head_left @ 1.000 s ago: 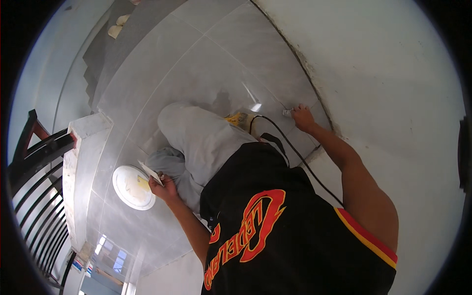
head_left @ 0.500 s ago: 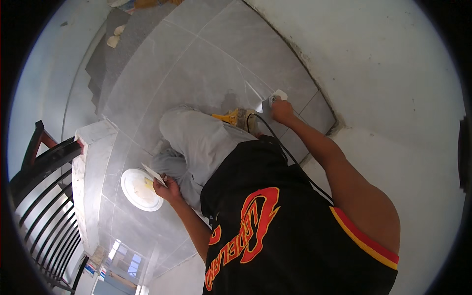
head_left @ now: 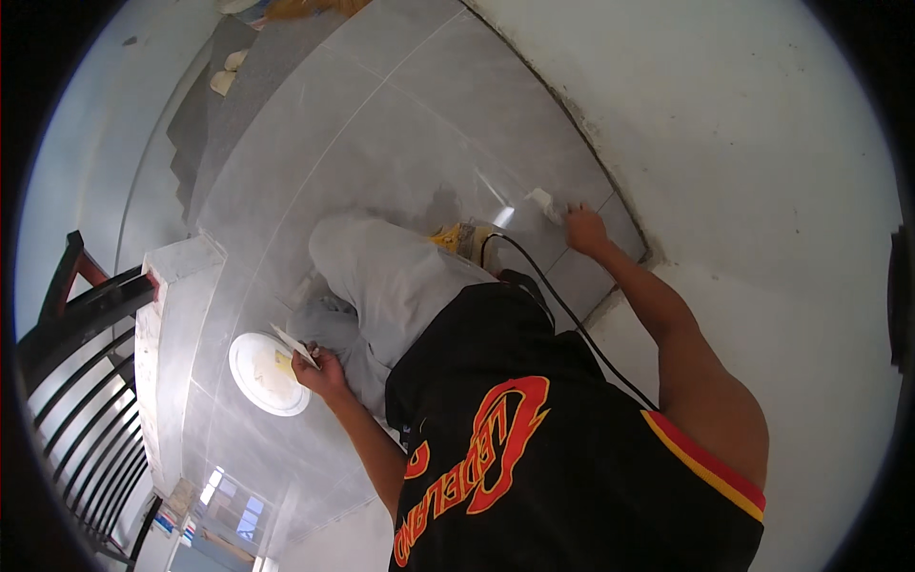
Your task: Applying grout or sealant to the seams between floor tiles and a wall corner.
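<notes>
My left hand (head_left: pixel 324 372) is closed round a thin, flat, pale scraper (head_left: pixel 291 341). Beside that hand stands a round white bucket or tub (head_left: pixel 257 396), with a pale smeared top and a yellowish patch. My right hand (head_left: pixel 585 230) is low over the grey tiles near the wall, its fingers curled. Just off its fingertips is a small whitish flat piece (head_left: pixel 543 201); whether the hand grips it cannot be made out. A yellow tool or shoe part (head_left: pixel 457 241) shows by my bent knee, partly hidden by my leg.
Grey floor tiles (head_left: pixel 429 114) with pale joints run up to a white wall (head_left: pixel 734 143) on the right. A black cable (head_left: pixel 562 305) crosses beside me. At the left are a white ledge (head_left: pixel 181 267), a black railing (head_left: pixel 86 324) and stairs (head_left: pixel 205 105).
My right hand has moved right and slightly nearer to me, with the whitish piece slightly lower. My left hand has shifted slightly left in the picture, still holding the scraper.
</notes>
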A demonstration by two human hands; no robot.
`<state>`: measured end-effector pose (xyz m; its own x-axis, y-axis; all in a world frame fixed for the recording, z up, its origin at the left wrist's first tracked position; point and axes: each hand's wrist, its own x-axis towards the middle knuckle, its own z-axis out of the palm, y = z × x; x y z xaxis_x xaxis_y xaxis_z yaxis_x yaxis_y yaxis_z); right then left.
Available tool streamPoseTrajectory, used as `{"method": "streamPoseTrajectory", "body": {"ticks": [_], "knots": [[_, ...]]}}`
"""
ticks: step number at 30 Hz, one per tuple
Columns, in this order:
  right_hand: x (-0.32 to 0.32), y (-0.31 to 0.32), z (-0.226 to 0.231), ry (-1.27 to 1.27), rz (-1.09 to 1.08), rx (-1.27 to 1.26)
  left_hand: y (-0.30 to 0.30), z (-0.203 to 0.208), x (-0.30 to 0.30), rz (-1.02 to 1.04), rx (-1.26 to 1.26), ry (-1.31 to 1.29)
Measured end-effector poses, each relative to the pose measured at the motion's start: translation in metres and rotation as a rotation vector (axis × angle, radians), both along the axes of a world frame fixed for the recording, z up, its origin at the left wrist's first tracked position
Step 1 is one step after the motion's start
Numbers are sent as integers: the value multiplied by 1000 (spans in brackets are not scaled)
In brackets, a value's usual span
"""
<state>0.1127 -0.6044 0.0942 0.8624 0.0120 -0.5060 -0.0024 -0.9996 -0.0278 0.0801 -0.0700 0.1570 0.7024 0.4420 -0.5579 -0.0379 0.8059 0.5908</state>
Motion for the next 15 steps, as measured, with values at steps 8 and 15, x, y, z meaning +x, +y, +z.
{"method": "streamPoseTrajectory", "body": {"ticks": [8, 15], "knots": [[105, 13, -20, -394, 534, 63, -2, 1, -3, -42, 34, -4], [-11, -32, -13, -263, 585, 35, -11, 15, 7, -20, 71, 60]]}}
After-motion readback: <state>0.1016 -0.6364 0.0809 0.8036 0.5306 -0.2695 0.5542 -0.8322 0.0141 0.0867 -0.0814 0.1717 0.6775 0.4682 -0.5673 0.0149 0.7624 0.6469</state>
